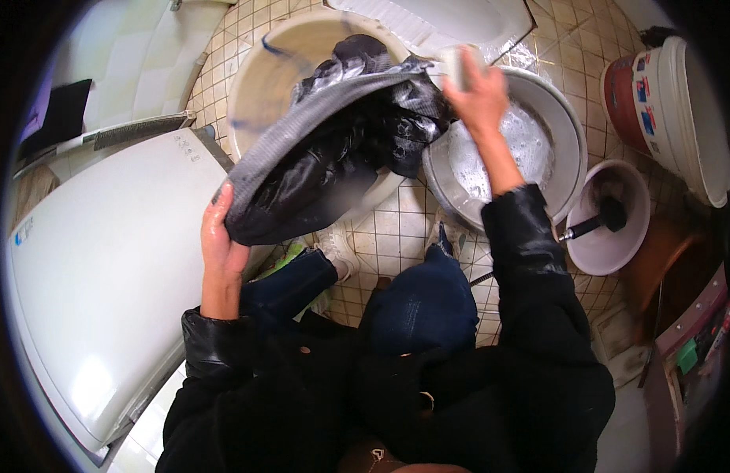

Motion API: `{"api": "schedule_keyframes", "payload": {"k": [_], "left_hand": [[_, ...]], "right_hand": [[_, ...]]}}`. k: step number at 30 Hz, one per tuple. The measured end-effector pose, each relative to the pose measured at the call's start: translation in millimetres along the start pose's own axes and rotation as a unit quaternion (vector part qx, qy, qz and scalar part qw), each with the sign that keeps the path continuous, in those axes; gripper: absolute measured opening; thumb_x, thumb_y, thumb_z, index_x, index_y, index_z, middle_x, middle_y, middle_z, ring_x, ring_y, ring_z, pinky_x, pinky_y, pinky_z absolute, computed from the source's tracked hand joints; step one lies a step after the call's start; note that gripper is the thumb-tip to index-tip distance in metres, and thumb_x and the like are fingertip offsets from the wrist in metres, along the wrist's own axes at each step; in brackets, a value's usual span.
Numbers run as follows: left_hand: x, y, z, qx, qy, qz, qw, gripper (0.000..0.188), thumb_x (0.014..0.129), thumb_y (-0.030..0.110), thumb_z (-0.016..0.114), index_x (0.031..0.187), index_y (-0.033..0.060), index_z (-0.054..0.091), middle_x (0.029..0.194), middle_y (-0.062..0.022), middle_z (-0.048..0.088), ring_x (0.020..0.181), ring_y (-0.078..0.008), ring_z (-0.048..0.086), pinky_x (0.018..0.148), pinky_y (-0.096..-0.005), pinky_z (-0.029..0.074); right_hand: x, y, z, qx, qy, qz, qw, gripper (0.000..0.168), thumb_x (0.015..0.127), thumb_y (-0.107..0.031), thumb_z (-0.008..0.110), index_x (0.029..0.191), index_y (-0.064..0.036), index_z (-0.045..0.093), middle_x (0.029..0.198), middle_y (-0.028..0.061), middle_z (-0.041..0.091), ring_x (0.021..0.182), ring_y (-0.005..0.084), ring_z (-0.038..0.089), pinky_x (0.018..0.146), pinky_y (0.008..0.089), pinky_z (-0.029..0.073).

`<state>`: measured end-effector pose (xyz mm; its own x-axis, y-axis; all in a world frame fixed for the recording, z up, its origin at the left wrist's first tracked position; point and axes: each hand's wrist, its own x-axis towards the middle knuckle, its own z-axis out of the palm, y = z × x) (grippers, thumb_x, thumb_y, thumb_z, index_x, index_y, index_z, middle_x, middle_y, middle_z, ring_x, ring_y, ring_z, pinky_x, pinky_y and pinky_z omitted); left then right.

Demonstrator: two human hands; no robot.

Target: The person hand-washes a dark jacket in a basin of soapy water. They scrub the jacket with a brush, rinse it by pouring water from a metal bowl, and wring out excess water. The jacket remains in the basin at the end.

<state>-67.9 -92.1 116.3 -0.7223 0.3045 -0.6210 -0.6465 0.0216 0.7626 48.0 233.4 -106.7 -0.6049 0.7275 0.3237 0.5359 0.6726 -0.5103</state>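
My left hand (220, 230) grips one end of a wet dark garment (317, 171) by its grey ribbed band (300, 127). The garment is stretched up and across to the right, with pale suds on its black cloth. At the far end of the band, my right hand (477, 97) is closed around a small whitish object (456, 65), too blurred to name. A large cream tub (252, 77) stands under the garment. Below my right hand is a metal basin (569, 130) holding foamy water (521, 145).
A white squat toilet (483, 18) lies beyond the tubs. To the right are a white-and-red plastic bucket (672, 112) and a pale basin (628, 248) with a black shower head (610, 214). A white appliance (105, 272) fills the left side. Tiles (388, 236) cover the floor.
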Motion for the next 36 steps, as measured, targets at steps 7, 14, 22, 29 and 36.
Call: {"api": "schedule_keyframes", "payload": {"k": [7, 14, 22, 29, 36], "left_hand": [[17, -7, -15, -0.061, -0.012, -0.023, 0.998, 0.034, 0.092, 0.02, 0.049, 0.115, -0.0049, 0.051, 0.112, -0.0143, 0.057, 0.1, -0.0224, 0.056, 0.09, -0.0336, 0.044], [5, -3, -10, 0.12, -0.018, 0.043, 0.992, 0.024, 0.089, 0.015, 0.055, 0.102, -0.0044, 0.058, 0.096, -0.0046, 0.062, 0.084, -0.0094, 0.056, 0.079, -0.0229, 0.044], [5, 32, -22, 0.07, -0.026, 0.183, 0.98, 0.021, 0.088, 0.016, 0.057, 0.098, -0.0021, 0.06, 0.092, -0.0023, 0.061, 0.083, -0.0077, 0.053, 0.077, -0.0213, 0.041], [57, 36, -43, -0.181, -0.02, 0.137, 0.974, 0.029, 0.09, 0.027, 0.054, 0.106, 0.0027, 0.056, 0.098, -0.0038, 0.059, 0.09, -0.0131, 0.054, 0.082, -0.0272, 0.042], [17, 8, 36, -0.256, -0.035, 0.002, 0.966, 0.036, 0.094, 0.034, 0.038, 0.113, 0.0054, 0.051, 0.103, -0.0083, 0.057, 0.091, -0.0186, 0.056, 0.083, -0.0315, 0.045]], "right_hand": [[-107, 83, -25, -0.118, -0.193, 0.131, 0.965, 0.061, 0.068, -0.037, 0.071, 0.124, -0.026, 0.051, 0.092, 0.017, 0.049, 0.086, 0.0312, 0.053, 0.072, 0.0402, 0.045], [-22, -81, -57, 0.28, -0.149, -0.107, 0.942, 0.063, 0.069, -0.019, 0.072, 0.127, -0.014, 0.047, 0.131, 0.0164, 0.04, 0.117, 0.0353, 0.042, 0.097, 0.0405, 0.037], [50, -215, -45, 0.415, -0.502, -0.141, 0.746, 0.011, 0.079, -0.009, 0.065, 0.085, -0.001, 0.062, 0.072, -0.0032, 0.052, 0.071, 0.0056, 0.046, 0.065, 0.0221, 0.04], [8, -332, -123, 0.403, -0.403, -0.16, 0.806, 0.027, 0.074, -0.027, 0.069, 0.082, -0.002, 0.062, 0.077, 0.0089, 0.063, 0.066, 0.0153, 0.058, 0.062, 0.03, 0.047], [-10, -375, -120, 0.036, -0.136, -0.017, 0.99, 0.037, 0.073, -0.044, 0.062, 0.065, -0.009, 0.056, 0.066, 0.0151, 0.062, 0.066, 0.0356, 0.061, 0.057, 0.0448, 0.047]]}}
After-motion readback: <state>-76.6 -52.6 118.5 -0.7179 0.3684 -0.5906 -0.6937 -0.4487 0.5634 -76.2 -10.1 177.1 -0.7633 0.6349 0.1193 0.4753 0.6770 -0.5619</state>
